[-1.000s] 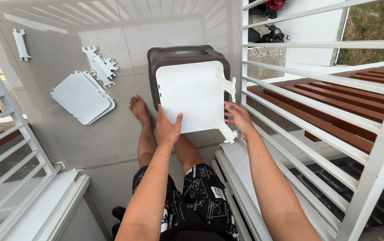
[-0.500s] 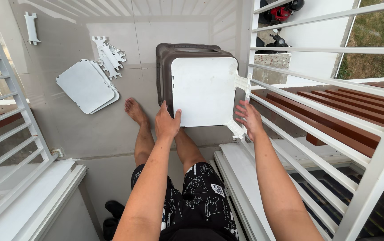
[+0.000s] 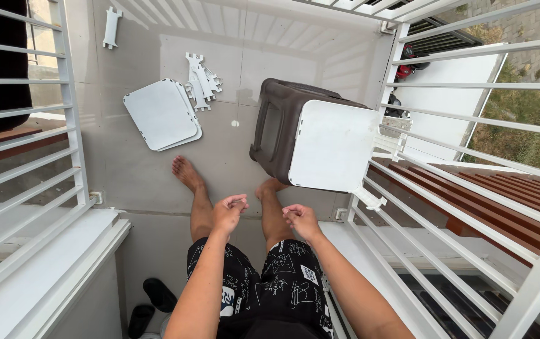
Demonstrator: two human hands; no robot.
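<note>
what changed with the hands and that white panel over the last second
Both hands let go of the white panel and drew back toward the lap: the left hand and right hand are now loosely curled and empty. The panel stays on the brown stool, beside the railing. The stacked white panels and small white brackets on the floor look unmoved.

Just the one camera, strapped to your head and pointing nearly straight down past your legs at the tiled balcony floor (image 3: 138,169). Your forearms sit close at the bottom edge, white railing (image 3: 471,207) on both sides, so no second view overlaps.
</note>
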